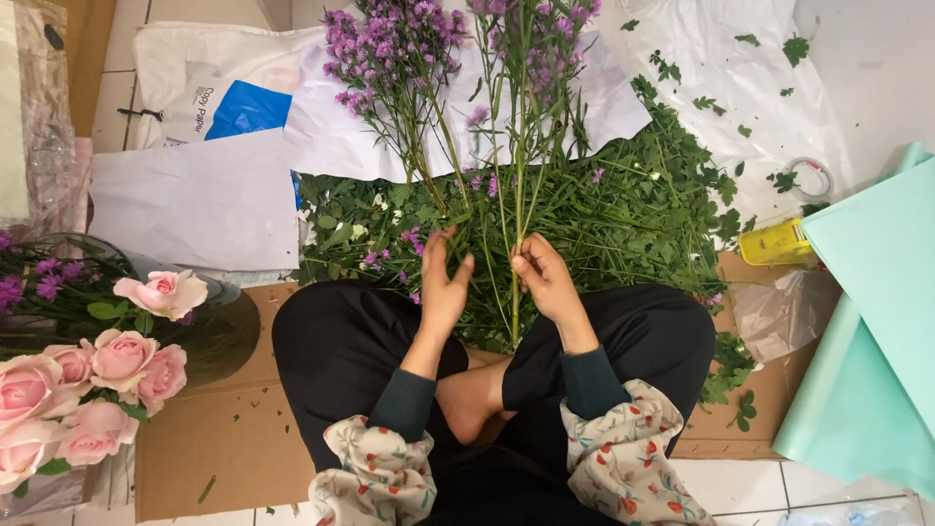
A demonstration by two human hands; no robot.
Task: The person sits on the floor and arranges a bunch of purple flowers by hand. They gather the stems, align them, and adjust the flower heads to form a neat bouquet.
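The right hand (547,282) pinches thin green stems of tall purple-flowered sprigs (531,58); the left hand (443,287), fingers loosely spread, touches neighbouring stems. Below lies a heap of green cuttings (623,209); pink roses (107,375) stand leftward.

I see matt brown cardboard (224,438) laid over glossy white floor tiles (740,482). The mint wrapping paper (877,321) looks smooth and dull — the white paper sheets (195,200) too, though creased. The tape dispenser (774,244) is shiny yellow plastic. Pink roses (117,365) look velvety; the sleeve cuffs (623,458) are soft printed cloth.
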